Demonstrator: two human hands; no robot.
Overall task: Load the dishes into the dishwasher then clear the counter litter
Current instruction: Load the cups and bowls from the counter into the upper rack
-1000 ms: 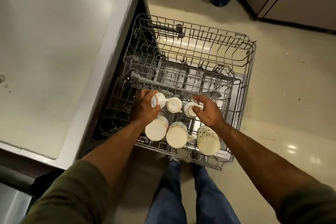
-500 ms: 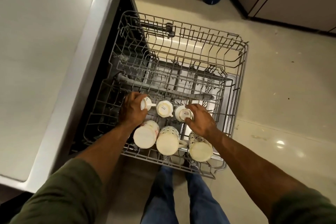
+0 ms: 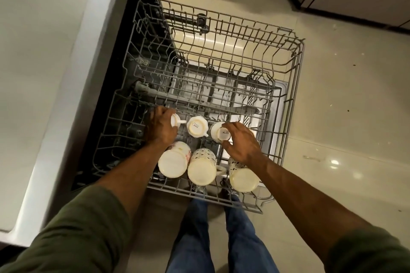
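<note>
six upturned cups sit in the pulled-out grey wire rack (image 3: 295, 77) over pale floor tiles beside the counter (image 3: 40, 51), the left hand (image 3: 160, 127) gripping a half-hidden small cup (image 3: 175, 120), the right hand (image 3: 240, 142) curled round another (image 3: 219, 132).

Six inverted cups (image 3: 197, 129) in rack (image 3: 286, 104)

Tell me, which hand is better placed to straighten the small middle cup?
Probably the left hand: its cup's handle nearly touches the middle cup. The right hand grips the right cup, slightly farther off.
</note>
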